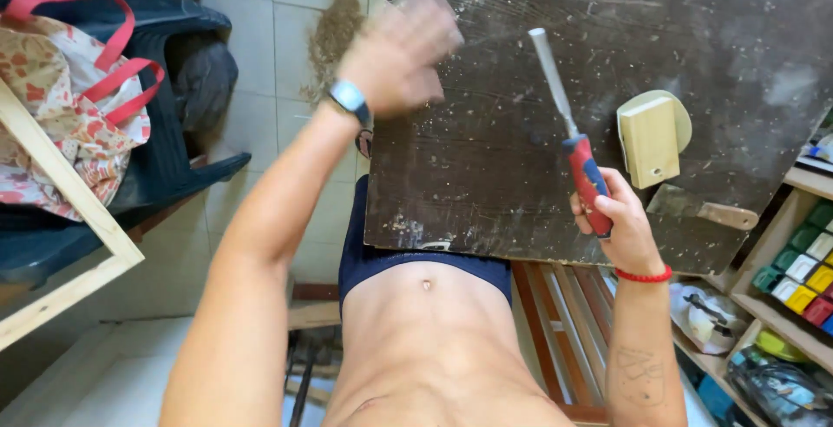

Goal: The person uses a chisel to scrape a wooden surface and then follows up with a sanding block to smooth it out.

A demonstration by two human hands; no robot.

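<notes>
So we're looking straight down at a dark, scuffed wooden counter [694, 36] dusted with pale sawdust. Our right hand [618, 219] sits just past the counter's near edge toward the right corner, its grip wrapped tight around the red and blue handle of a long steel-bladed chisel [568, 119]; the blade angles up and away over the counter, with the tip pointing at the far side. A red cord bracelet [643, 277] sits on that wrist. Our left hand [401, 49] is up by the counter's left edge near the far corner, and it's badly motion-blurred, so we honestly can't tell how its grip stands or whether it touches the surface; nothing shows in it. A blue-faced wristwatch [349, 97] is on that wrist. Just beside the chisel, to its right, a small pale wooden block [649, 141] rests on a round pale wooden disc [681, 114], and nearer the right corner lies a metal scraper with a wooden handle [705, 210]. Off the left edge, a heap of sawdust [334, 36] sits on the white tiled floor [252, 71], with a dark plastic chair [173, 132] carrying a floral fabric bag with red straps [61, 106]. Shelves with coloured boxes [803, 266] stand to the right.
</notes>
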